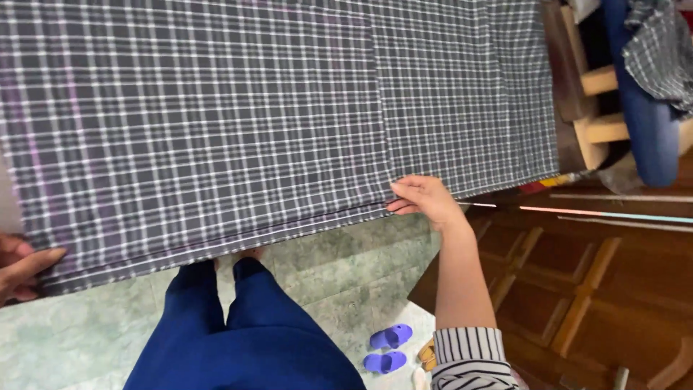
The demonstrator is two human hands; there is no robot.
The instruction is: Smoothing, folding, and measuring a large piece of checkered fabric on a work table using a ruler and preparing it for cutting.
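Pinched along its near folded edge by the right hand at centre and the left hand at lower left – fingers closed on cloth – checked grey fabric stretched flat, apparently to keep the layers aligned.

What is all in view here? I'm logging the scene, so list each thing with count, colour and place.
checked woven cloth: one, dark grey with white lines, spread across the top
plastic slippers: two, purple, on the green floor below
wooden chair frame: one, pale, top right
other person's trouser leg: one, blue, top right
own trouser legs: two, dark blue, bottom centre
striped sleeve: one, black and white, right arm
left hand: on the cloth's left edge
right hand: pinching the cloth's lower edge
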